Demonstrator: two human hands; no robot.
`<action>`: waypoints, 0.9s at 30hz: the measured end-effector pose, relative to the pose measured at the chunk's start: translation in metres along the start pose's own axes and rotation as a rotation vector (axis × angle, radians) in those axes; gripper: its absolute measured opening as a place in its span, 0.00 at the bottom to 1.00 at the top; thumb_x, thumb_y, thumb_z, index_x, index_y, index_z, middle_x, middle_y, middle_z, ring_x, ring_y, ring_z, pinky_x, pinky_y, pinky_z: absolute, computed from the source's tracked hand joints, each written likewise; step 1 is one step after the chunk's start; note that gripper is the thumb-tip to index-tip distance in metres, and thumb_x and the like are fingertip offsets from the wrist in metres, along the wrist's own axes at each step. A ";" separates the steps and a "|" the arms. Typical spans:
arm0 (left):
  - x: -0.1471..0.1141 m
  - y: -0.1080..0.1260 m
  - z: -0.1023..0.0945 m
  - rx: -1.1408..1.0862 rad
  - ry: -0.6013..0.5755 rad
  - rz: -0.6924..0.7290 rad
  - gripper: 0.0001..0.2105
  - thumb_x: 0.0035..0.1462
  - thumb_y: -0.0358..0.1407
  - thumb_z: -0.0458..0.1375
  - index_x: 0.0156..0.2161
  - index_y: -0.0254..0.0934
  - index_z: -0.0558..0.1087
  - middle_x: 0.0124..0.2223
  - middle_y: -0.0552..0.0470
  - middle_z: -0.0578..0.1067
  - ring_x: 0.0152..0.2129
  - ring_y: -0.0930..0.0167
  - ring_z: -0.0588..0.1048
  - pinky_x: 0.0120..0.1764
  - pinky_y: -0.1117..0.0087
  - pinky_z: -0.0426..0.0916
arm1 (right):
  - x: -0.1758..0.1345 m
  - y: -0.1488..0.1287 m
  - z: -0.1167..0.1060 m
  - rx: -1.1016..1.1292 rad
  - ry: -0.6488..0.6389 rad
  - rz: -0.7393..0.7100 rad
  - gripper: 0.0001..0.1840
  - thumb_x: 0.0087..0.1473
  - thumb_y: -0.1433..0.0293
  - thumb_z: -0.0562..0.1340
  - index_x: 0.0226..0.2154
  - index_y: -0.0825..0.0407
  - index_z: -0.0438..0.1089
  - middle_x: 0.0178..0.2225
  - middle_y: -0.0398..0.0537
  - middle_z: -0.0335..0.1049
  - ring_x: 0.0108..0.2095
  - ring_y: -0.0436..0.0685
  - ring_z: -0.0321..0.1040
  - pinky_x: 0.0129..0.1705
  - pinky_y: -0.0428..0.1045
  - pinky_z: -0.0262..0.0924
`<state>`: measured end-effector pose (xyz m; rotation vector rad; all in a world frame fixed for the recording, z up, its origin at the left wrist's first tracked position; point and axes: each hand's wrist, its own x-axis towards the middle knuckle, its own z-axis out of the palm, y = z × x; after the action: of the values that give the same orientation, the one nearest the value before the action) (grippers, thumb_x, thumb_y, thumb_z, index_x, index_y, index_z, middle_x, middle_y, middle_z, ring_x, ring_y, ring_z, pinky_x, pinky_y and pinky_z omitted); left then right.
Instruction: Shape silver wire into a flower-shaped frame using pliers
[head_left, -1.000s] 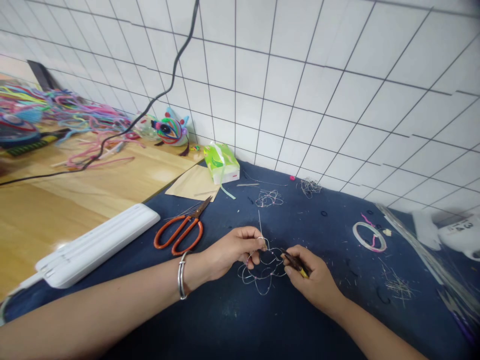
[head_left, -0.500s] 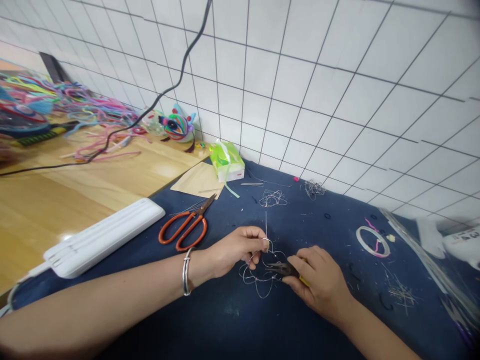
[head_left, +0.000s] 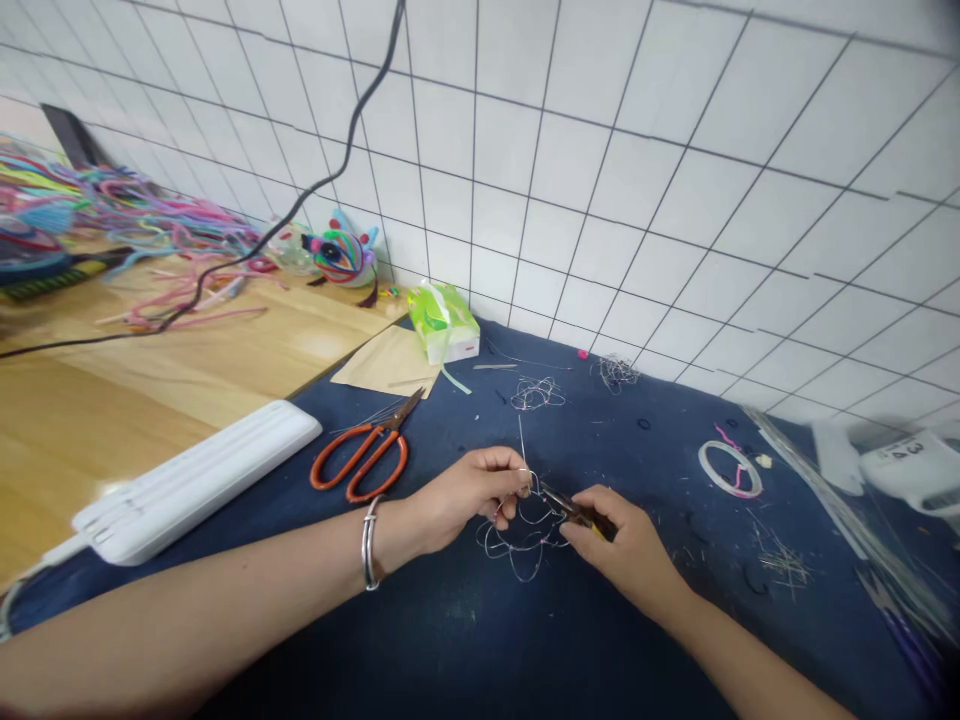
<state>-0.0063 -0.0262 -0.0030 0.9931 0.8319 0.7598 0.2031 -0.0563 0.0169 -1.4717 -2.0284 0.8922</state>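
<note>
Head view: the left hand (head_left: 480, 495) is pinching a looped wire (head_left: 512, 547) between thumb and fingers, while the right hand (head_left: 628, 548) is gripping pliers (head_left: 574, 511), their tips pointing toward the left fingertips. The wire is spreading between both hands above the dark blue tabletop (head_left: 450, 655).

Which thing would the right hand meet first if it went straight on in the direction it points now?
The pliers in the right hand would first meet the bent wire piece in the left hand, probably then its fingertips. Depth is unclear; the pliers may already touch the wire.
</note>
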 end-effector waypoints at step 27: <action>-0.004 0.000 0.006 0.023 -0.031 -0.042 0.10 0.51 0.40 0.57 0.31 0.34 0.67 0.30 0.52 0.69 0.24 0.75 0.70 0.27 0.72 0.64 | 0.001 0.004 -0.001 0.026 -0.031 0.024 0.04 0.49 0.69 0.57 0.28 0.52 0.66 0.24 0.40 0.61 0.25 0.48 0.57 0.28 0.44 0.52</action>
<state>-0.0028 -0.0322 0.0002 1.0024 0.8335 0.6984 0.2063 -0.0545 0.0143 -1.4804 -2.0174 0.9534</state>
